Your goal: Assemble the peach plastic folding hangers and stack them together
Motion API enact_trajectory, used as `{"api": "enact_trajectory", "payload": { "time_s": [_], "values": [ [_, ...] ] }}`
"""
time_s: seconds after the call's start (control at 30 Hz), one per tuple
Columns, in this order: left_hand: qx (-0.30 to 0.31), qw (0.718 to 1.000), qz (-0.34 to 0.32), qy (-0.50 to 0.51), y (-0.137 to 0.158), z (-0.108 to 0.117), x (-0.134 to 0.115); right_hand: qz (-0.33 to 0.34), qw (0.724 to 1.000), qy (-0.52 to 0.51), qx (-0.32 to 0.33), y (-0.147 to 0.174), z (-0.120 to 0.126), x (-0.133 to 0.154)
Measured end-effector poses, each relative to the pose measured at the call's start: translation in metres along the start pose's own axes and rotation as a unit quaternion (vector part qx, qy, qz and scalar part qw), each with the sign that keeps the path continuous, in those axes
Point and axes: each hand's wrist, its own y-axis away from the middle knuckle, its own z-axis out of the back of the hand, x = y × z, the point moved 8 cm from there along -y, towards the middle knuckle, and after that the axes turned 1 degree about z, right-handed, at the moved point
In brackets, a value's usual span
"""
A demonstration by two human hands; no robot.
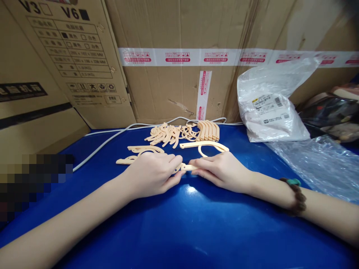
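My left hand (155,173) is closed in a pinch on one beige plastic hanger piece, mostly hidden by the fingers. Between thumb and fingers, my right hand (220,170) grips a second beige hanger arm (188,167) with a small hole near its end. The two ends meet between my hands; whether they are joined I cannot tell. Just behind my right hand lies a long curved hanger arm (204,144) with a loop under it. More hanger pieces (146,149) rest behind my left hand, partly covered by it.
Loose small curved pieces (165,134) are heaped at the back, beside a row of nested curved arms (209,130). A white cable (103,149) runs along the blue table (196,231). Cardboard boxes (168,26) form the back wall. A white plastic bag (272,108) and clear wrap (316,160) are right.
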Motion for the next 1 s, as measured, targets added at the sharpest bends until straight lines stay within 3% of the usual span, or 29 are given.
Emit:
{"api": "enact_trajectory", "payload": {
  "time_s": [1.0],
  "values": [
    [0.022,0.998,0.023,0.050,0.004,-0.010,0.002,-0.003,1.000,-0.024,0.011,0.000,-0.001,0.002]
  ]
}}
